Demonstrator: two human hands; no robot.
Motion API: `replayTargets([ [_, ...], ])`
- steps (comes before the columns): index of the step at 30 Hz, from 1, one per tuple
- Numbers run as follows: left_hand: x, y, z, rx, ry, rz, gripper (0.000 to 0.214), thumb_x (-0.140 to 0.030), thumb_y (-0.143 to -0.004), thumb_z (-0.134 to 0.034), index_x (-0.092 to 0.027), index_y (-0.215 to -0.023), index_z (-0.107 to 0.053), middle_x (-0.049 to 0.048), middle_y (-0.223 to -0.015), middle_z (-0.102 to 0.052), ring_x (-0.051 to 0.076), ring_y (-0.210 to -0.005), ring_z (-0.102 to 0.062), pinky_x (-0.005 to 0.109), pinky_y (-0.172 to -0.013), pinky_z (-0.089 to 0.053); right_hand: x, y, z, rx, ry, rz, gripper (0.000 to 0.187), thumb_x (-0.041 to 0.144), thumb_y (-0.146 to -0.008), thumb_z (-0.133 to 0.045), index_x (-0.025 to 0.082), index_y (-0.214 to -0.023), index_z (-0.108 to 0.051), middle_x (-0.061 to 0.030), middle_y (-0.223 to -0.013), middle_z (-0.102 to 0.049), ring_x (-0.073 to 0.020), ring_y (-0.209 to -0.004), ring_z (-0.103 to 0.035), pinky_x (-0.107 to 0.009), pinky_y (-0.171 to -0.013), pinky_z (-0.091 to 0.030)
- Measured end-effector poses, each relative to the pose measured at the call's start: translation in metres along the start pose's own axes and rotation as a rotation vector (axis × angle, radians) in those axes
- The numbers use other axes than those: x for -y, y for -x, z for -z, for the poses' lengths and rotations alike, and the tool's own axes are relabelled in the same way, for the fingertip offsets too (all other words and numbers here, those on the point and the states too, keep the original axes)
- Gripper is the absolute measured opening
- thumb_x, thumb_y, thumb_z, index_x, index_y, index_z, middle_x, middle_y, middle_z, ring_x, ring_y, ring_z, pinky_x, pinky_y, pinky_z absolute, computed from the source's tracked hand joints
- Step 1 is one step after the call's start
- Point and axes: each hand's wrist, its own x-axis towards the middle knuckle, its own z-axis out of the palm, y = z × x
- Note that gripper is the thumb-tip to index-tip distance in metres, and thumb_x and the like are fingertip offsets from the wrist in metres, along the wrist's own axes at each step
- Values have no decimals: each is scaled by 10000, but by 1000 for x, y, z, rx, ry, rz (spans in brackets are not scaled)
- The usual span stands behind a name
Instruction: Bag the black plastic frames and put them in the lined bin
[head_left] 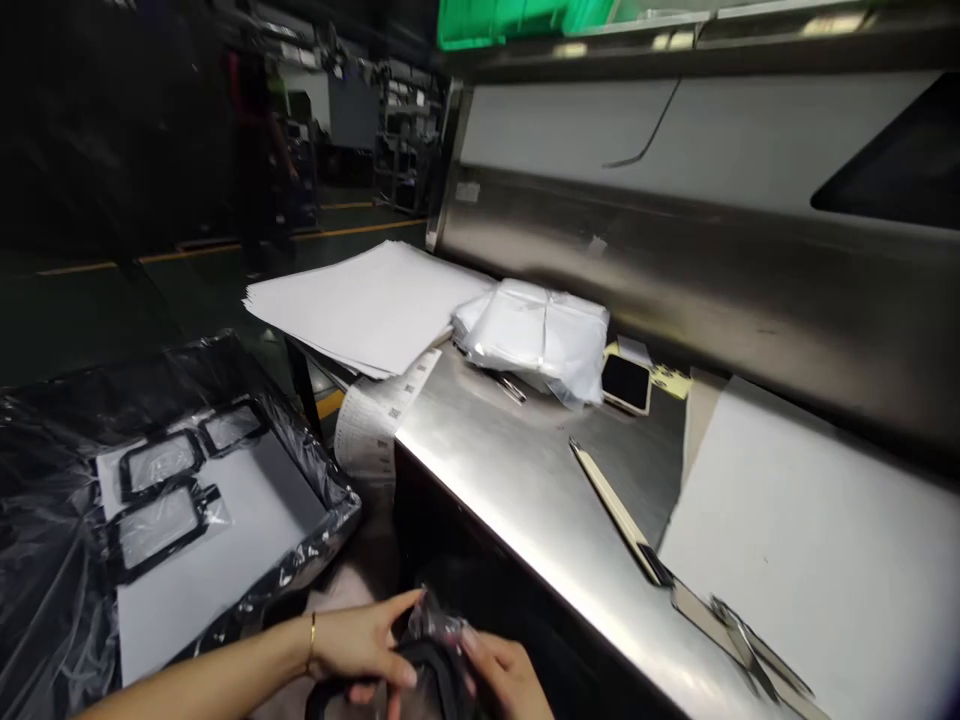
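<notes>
At the bottom middle, both hands hold a black frame part in a clear plastic bag [431, 655]. My left hand [360, 645] grips its left side, a thin gold bangle on the wrist. My right hand [506, 680] pinches its right side, fingers over the plastic. To the left stands a box lined with black plastic [300, 440]. Inside it, a white sheet [225, 540] carries three bagged black frames [161, 500].
A steel workbench [510, 480] runs to the right with a stack of white paper [367, 300], white plastic bags [540, 335], a small black-screened device [626, 383], a printed strip [375, 420], a long flat tool [615, 510] and a large white sheet [810, 530]. A person stands far back left [259, 150].
</notes>
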Motion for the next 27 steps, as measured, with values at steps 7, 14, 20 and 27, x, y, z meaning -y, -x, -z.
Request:
replayTargets([
  [7, -1, 13, 3, 39, 14, 37, 183, -251, -792, -486, -139, -916, -413, -82, -483, -492, 3, -274, -250, 147, -294, -131, -15, 42, 5, -224, 481, 100, 328, 368, -824, -480, 139, -599, -546, 55, -540, -447, -77, -526, -450, -226, -512, -373],
  [14, 1, 16, 0, 23, -42, 76, 793, -272, -770, -497, -229, -1338, 54, -21, -615, -627, 32, -309, -338, 145, -321, -216, -24, 57, -21, -248, 583, 208, 286, 270, -866, -399, 161, -1009, -622, -67, -829, -665, -153, -780, -623, -223, -697, -476],
  [20, 8, 3, 0, 5, -111, 110, 450, -296, -774, -526, -155, -1172, -369, -73, -542, -501, 12, -305, -308, 137, -295, -196, -18, 47, -48, -118, 682, 443, 256, 334, -850, -424, 296, -1030, -603, 8, -739, -643, -113, -690, -610, -180, -654, -478],
  [27, 29, 16, 9, -147, -113, 198, 298, -402, -872, -315, -129, -909, -431, -58, -507, -504, 18, -281, -319, 151, -286, -218, -70, 99, -17, -369, 848, 356, 175, 159, -832, -467, 173, -981, -557, -6, -722, -558, -113, -640, -538, -258, -566, -461],
])
